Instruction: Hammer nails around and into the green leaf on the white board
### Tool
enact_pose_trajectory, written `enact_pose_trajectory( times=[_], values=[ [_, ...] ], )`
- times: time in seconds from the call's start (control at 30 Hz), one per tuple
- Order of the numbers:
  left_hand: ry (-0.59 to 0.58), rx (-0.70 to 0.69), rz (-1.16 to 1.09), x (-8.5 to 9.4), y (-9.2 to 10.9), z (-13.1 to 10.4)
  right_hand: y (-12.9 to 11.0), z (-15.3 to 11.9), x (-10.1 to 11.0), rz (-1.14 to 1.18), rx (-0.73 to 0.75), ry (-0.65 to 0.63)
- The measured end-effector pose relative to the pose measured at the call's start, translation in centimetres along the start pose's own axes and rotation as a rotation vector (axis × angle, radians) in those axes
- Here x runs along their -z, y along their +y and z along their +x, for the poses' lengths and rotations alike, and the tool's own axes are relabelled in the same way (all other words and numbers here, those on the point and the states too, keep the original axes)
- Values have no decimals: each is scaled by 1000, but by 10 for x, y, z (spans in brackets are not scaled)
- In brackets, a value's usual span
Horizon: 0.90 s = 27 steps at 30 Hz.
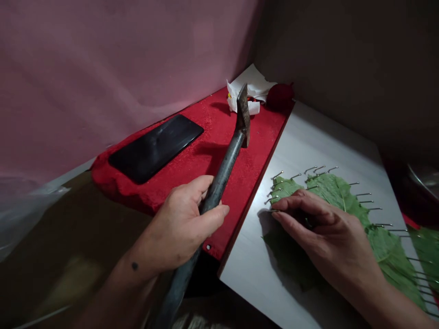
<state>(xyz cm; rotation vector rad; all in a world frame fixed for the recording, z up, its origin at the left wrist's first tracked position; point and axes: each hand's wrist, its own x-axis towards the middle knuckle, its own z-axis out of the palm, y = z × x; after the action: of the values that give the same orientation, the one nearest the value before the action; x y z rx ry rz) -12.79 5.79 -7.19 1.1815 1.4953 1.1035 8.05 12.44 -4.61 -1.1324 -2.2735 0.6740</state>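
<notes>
My left hand (187,224) is wrapped round the grey handle of a hammer (224,171), whose metal head points up and away over the red cloth. On the right, my right hand (325,233) pinches a thin nail (267,210) between thumb and forefinger, at the left edge of a large green leaf (338,189). The leaf lies on a white board (305,137). Several nails (365,201) stand in the board along the leaf's outline. Part of the leaf is hidden under my right hand and in its shadow.
A black phone (156,146) lies on the red cloth (209,121) left of the hammer. Crumpled white paper (252,84) and a dark red round object (281,95) sit at the far corner. Another green leaf (427,251) and a metal bowl-like thing (425,176) show at the right edge.
</notes>
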Motion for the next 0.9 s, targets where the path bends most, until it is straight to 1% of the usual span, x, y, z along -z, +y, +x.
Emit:
enact_pose_trajectory(
  times=[0.17, 0.4, 0.63, 0.9],
  values=[
    [1, 0, 12, 1, -2, -2, 2, 2, 0, 21, -1, -32],
    [-14, 8, 16, 2, 1, 0, 6, -2, -1, 101, -18, -20],
    [4, 2, 64, 1, -1, -2, 5, -3, -3, 70, -28, 27],
    [-2, 17, 54, 1, 1, -1, 6, -5, -3, 46, -23, 25]
  ],
)
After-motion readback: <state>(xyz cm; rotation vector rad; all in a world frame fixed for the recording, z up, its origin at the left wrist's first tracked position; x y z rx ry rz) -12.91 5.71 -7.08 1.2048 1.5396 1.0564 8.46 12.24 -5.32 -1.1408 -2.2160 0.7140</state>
